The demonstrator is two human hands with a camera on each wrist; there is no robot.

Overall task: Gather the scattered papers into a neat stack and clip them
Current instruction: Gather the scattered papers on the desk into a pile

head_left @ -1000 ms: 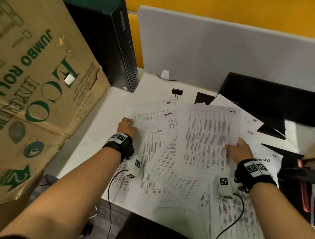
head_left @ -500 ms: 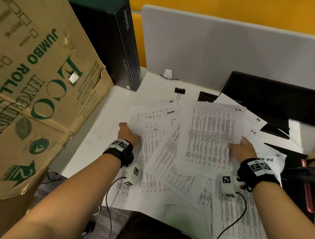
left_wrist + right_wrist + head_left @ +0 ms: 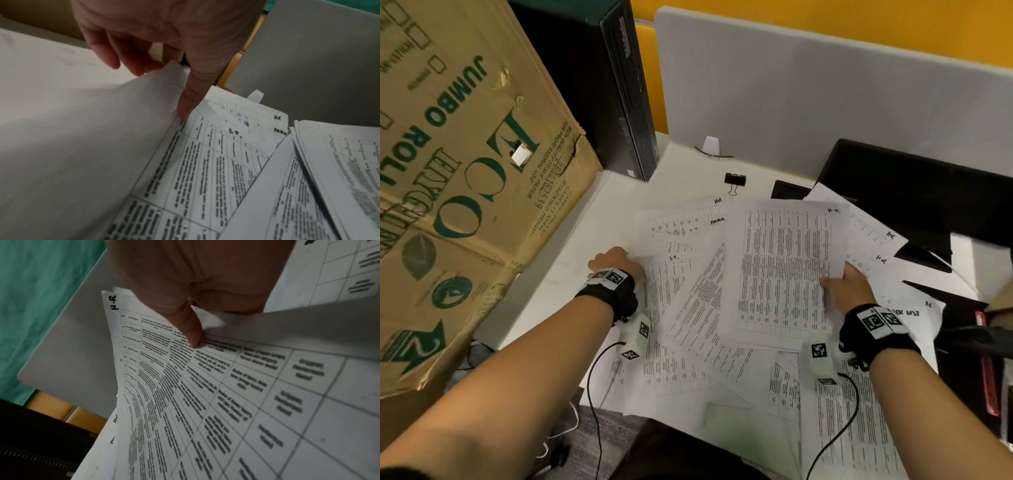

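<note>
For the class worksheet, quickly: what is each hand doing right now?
Left hand: thumb and fingers pinch the lifted corner of a sheet.
Right hand: grips the right edge of a sheaf of papers, thumb on top.

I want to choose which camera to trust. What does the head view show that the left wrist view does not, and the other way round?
Only the head view shows the binder clip lying apart from the papers, the right hand gripping a sheet, and the cardboard box. Only the left wrist view shows the left hand's thumb pinching a lifted sheet edge. Both show the left hand and the printed papers.
</note>
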